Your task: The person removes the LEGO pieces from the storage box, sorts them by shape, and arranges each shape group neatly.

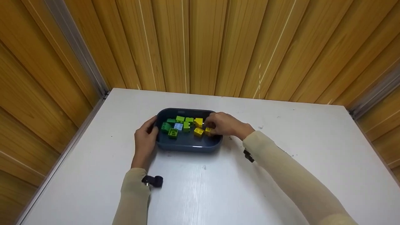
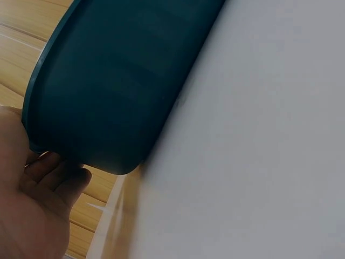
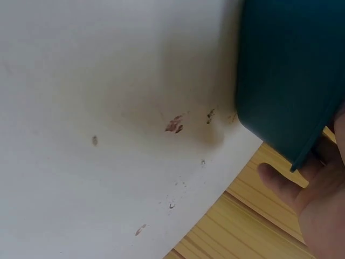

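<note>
A dark blue plastic tray (image 1: 187, 147) with rounded corners stands on the white table. My left hand (image 1: 145, 137) grips its left end, the thumb at the rim and the fingers around the outside; the left wrist view shows these fingers (image 2: 73, 186) against the end wall. Over the right rim, my right hand (image 1: 223, 125) reaches in and pinches a yellow toy brick (image 1: 207, 130), partly hidden by the fingers. Two more yellow bricks (image 1: 198, 132) lie beside it. In the right wrist view the tray wall hides the right fingertips.
Several green bricks (image 1: 173, 133) and a light blue brick (image 1: 178, 126) lie loose in the tray's left and middle. The white table (image 1: 200, 187) carries small dark marks to the right. Wood-patterned panels (image 1: 206, 47) rise behind its back edge.
</note>
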